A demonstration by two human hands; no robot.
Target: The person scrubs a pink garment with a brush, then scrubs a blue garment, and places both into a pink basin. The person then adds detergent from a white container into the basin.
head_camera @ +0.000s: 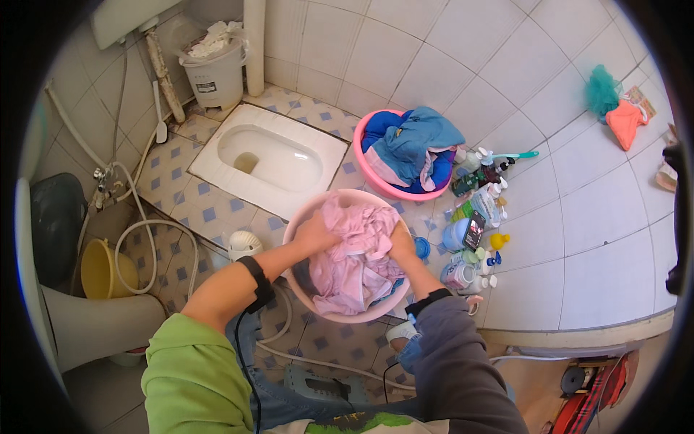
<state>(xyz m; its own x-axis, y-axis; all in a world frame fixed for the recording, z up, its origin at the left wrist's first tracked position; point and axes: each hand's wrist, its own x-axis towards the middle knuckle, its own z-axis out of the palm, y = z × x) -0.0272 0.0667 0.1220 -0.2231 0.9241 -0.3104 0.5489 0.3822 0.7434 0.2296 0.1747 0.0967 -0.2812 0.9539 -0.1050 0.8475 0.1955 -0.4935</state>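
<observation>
A pink plastic basin (290, 228) stands on the tiled floor before me, holding a bunched pale pink garment (352, 260). My left hand (317, 233) grips the garment near the basin's left side, fingers partly hidden by the cloth. On the right side of the basin my right hand (400, 244) grips the same garment, its fingertips also partly covered. Under the pink cloth a bit of blue fabric (394, 290) shows at the lower right. Beyond stands a second, brighter pink basin (364, 165) heaped with blue and pink clothes (417, 141).
A squat toilet (271, 157) lies ahead. Several bottles (482, 211) and a phone (474, 230) line the right wall. A white hose (290, 355) winds over the floor. A waste bin (214, 81) stands back left, a yellow bucket (108, 268) at left, and a plastic stool (325, 384) near my legs.
</observation>
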